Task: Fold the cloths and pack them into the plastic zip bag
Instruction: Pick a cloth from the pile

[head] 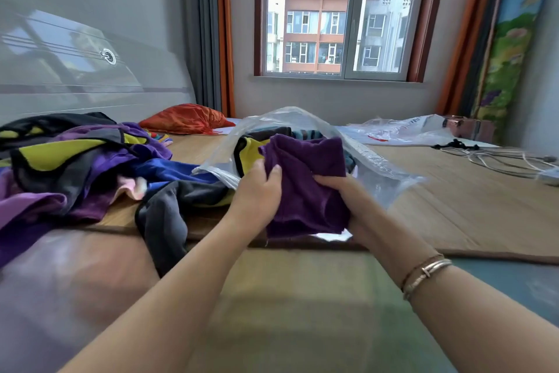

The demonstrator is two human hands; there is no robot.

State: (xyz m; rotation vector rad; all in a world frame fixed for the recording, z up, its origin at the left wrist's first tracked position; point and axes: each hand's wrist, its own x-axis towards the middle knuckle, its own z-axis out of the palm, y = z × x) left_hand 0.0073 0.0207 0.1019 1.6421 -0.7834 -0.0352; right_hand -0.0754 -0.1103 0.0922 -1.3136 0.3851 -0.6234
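Head view, bed surface covered by a woven mat (453, 191).

Nearest: two bare forearms enter from 6 o'clock. Right wrist carries thin metal bracelets (426, 274).

Left hand (257, 191): fingers curled over the left edge of a folded purple cloth (305, 185), thumb on top of the fabric. Right hand (338, 191): fingers curled round the cloth's right side, gripping from beneath and beside. Both hands hold the same cloth, its upper part at the mouth of the clear plastic zip bag (372, 167). The lower edge of the cloth hangs free below the hands.

The bag lies on the mat directly behind the hands, mouth facing the person, upper wall lifted. Inside: a yellow-and-black cloth (249, 148) on the left, and darker fabric behind the purple one; kinds not resolvable.

At 9 o'clock of the bag: loose pile of unfolded cloths (75, 161), purple, yellow, black, blue, grey, one grey piece draping over the mat's near edge.

Farther, 11 o'clock: orange cushion (184, 118). At 2 o'clock: a second crumpled plastic bag (402, 129); white cables (499, 161) at 3 o'clock.

Farthest: window (341, 15), buildings outside.
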